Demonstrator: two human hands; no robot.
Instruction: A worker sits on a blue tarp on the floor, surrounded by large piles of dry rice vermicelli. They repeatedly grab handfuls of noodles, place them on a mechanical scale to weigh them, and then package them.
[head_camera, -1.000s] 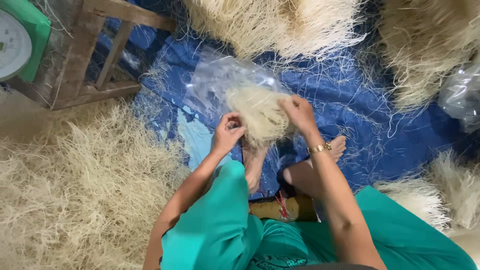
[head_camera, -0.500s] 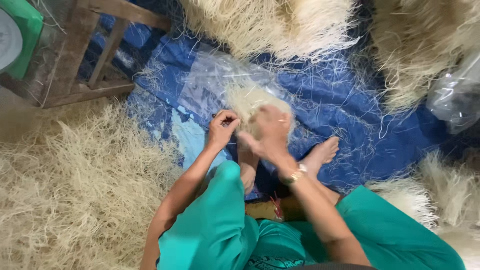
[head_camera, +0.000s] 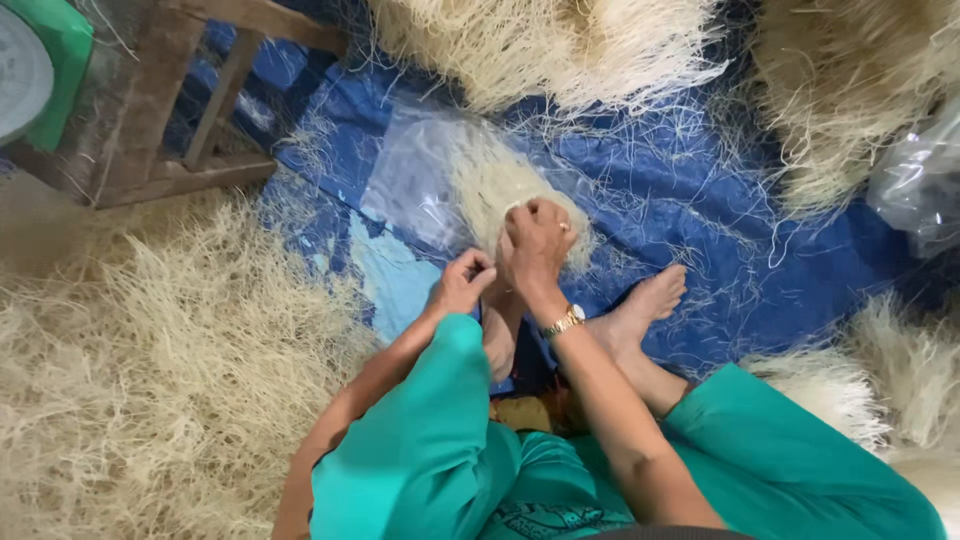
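Note:
My right hand (head_camera: 535, 245) presses down on a bundle of pale dried noodle-like strands (head_camera: 500, 185) that lies inside a clear plastic bag (head_camera: 415, 185) on a blue tarp (head_camera: 660, 170). My left hand (head_camera: 462, 285) pinches the near edge of that bag, fingers closed on the plastic. A gold watch sits on my right wrist. My bare feet (head_camera: 640, 310) rest on the tarp just behind the hands, and my teal trousers (head_camera: 440, 450) fill the bottom of the view.
Heaps of the same pale strands lie at the left (head_camera: 150, 370), the top (head_camera: 550, 45), the top right (head_camera: 850, 90) and the right (head_camera: 880, 380). A wooden stool frame (head_camera: 190, 120) stands top left beside a green scale (head_camera: 40, 70). Another clear bag (head_camera: 920, 185) lies far right.
My right hand came down from holding the bundle up and now pushes it low into the bag. The left hand dropped with it and stays at the bag's edge.

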